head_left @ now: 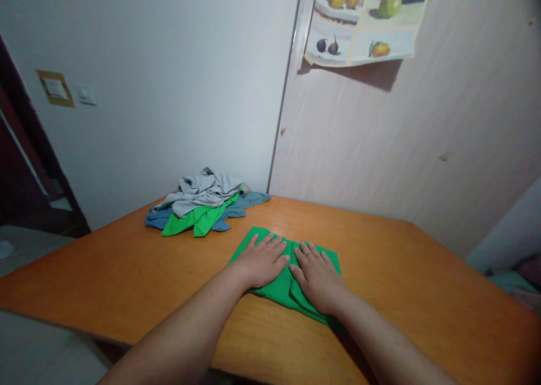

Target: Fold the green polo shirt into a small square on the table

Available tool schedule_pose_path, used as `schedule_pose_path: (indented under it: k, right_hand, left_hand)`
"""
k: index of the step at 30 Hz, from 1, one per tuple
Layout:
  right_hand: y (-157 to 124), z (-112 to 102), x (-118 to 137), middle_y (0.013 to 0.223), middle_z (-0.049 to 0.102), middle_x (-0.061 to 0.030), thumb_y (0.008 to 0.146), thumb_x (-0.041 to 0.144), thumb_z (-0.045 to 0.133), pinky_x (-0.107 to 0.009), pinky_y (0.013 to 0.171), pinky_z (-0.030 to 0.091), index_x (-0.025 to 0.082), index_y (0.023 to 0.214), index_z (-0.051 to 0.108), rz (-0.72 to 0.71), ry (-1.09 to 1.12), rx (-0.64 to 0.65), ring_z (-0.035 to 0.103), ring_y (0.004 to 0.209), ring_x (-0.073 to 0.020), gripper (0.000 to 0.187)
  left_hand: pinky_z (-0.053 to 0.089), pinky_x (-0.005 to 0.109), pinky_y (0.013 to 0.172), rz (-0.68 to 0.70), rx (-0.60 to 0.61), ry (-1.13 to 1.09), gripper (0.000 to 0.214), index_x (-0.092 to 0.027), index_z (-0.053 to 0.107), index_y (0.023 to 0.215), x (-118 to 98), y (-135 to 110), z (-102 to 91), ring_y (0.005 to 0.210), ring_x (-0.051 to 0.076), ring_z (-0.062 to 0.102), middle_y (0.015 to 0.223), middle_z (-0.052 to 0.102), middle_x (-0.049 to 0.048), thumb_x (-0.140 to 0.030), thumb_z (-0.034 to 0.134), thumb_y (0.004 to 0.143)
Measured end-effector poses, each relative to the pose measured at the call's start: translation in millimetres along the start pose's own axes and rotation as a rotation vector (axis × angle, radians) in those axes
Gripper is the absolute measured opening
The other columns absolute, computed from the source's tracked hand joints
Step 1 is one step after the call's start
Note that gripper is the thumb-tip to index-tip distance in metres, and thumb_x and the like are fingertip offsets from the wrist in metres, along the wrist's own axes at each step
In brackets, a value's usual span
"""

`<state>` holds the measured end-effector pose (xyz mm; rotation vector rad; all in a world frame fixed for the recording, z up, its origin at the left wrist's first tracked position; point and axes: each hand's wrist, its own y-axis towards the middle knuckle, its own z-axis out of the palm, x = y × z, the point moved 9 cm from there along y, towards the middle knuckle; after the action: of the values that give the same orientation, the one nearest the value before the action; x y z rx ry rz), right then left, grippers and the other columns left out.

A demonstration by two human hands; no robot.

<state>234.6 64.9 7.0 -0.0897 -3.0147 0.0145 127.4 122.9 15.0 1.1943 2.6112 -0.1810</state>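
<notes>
A folded bright green cloth (pixel 282 288) lies on the orange wooden table (pixel 127 272), near its middle. My left hand (pixel 262 259) rests flat on the cloth's left half, fingers stretched out and pointing away from me. My right hand (pixel 318 272) lies flat on the right half, fingers also extended. The two hands sit side by side, almost touching, and press down on the cloth. Neither hand grips anything.
A heap of clothes (pixel 203 204), grey, green and blue, lies at the table's far edge against the white wall. A fruit poster (pixel 366 18) hangs on the wood-grain panel. Light switches (pixel 87 94) are on the wall. A dark doorway (pixel 25 171) is at left.
</notes>
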Motion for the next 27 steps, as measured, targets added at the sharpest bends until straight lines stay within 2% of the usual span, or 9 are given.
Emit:
schedule_pose_path:
  k: [7, 12, 14, 17, 19, 21, 23, 27]
  right_hand:
    - [2, 2, -2, 0.163, 0.018, -0.0069, 0.100, 0.054, 0.024, -0.057, 0.119, 0.010, 0.017, 0.155, 0.031, 0.011, -0.001, 0.014, 0.009, 0.151, -0.0282, 0.066]
    - [4, 6, -4, 0.164, 0.018, -0.0062, 0.100, 0.055, 0.025, -0.056, 0.119, 0.008, 0.020, 0.155, 0.030, 0.007, 0.027, 0.028, 0.009, 0.152, -0.0273, 0.066]
    - [5, 6, -5, 0.164, 0.017, -0.0067, 0.100, 0.055, 0.025, -0.056, 0.119, 0.008, 0.020, 0.156, 0.029, 0.006, 0.032, 0.027, 0.009, 0.151, -0.0281, 0.066]
    - [5, 7, -7, 0.164, 0.017, -0.0077, 0.100, 0.057, 0.024, -0.056, 0.119, 0.007, 0.019, 0.155, 0.030, -0.006, 0.029, 0.023, 0.009, 0.151, -0.0289, 0.068]
    - [5, 7, -7, 0.164, 0.017, -0.0079, 0.100, 0.057, 0.024, -0.056, 0.119, 0.007, 0.019, 0.155, 0.031, -0.035, 0.032, 0.024, 0.009, 0.151, -0.0283, 0.068]
    - [4, 5, -9, 0.164, 0.016, -0.0074, 0.099, 0.058, 0.023, -0.055, 0.119, 0.008, 0.020, 0.155, 0.031, -0.074, 0.044, 0.029, 0.009, 0.152, -0.0275, 0.068]
    - [3, 4, -12, 0.164, 0.016, -0.0067, 0.099, 0.059, 0.024, -0.055, 0.120, 0.008, 0.021, 0.155, 0.031, -0.114, 0.059, 0.039, 0.009, 0.152, -0.0269, 0.068]
    - [1, 0, -16, 0.164, 0.018, -0.0066, 0.099, 0.058, 0.027, -0.053, 0.120, 0.007, 0.022, 0.154, 0.032, -0.179, 0.077, 0.048, 0.010, 0.152, -0.0261, 0.066]
  left_hand:
    - [0.007, 0.061, 0.118, -0.006, -0.022, 0.007, 0.069, -0.029, 0.034, 0.153, 0, 3, 3.4, 0.151, 0.028, 0.015, 0.162, 0.026, 0.0042, -0.065, 0.014, 0.098]
    - [0.010, 0.060, 0.119, -0.024, -0.006, -0.054, 0.071, -0.028, 0.036, 0.152, 4, 5, 0.0, 0.151, 0.027, 0.018, 0.161, 0.028, 0.0025, -0.066, 0.012, 0.098]
    - [0.016, 0.055, 0.120, -0.028, -0.034, -0.108, 0.065, -0.028, 0.039, 0.150, 9, 6, -7.8, 0.148, 0.025, 0.025, 0.159, 0.034, 0.0017, -0.060, 0.016, 0.099]
    - [0.029, 0.040, 0.117, -0.014, -0.174, -0.135, 0.053, -0.023, 0.052, 0.141, 19, 3, -29.8, 0.138, 0.021, 0.044, 0.148, 0.051, 0.0039, -0.047, 0.030, 0.099]
    - [0.034, 0.034, 0.114, 0.006, -0.240, -0.103, 0.049, -0.021, 0.057, 0.135, 23, -3, -40.5, 0.131, 0.020, 0.051, 0.141, 0.058, 0.0053, -0.041, 0.039, 0.096]
    - [0.032, 0.035, 0.116, 0.025, -0.233, -0.060, 0.049, -0.020, 0.058, 0.135, 26, -11, -41.7, 0.133, 0.022, 0.049, 0.141, 0.058, 0.0062, -0.043, 0.043, 0.094]
    - [0.026, 0.040, 0.119, 0.033, -0.188, -0.024, 0.052, -0.021, 0.057, 0.137, 25, -20, -36.5, 0.140, 0.024, 0.041, 0.148, 0.051, 0.0073, -0.048, 0.045, 0.094]
    - [0.018, 0.052, 0.120, 0.054, -0.105, 0.003, 0.056, -0.026, 0.051, 0.143, 14, -35, -21.5, 0.149, 0.029, 0.023, 0.158, 0.037, 0.0061, -0.057, 0.036, 0.098]
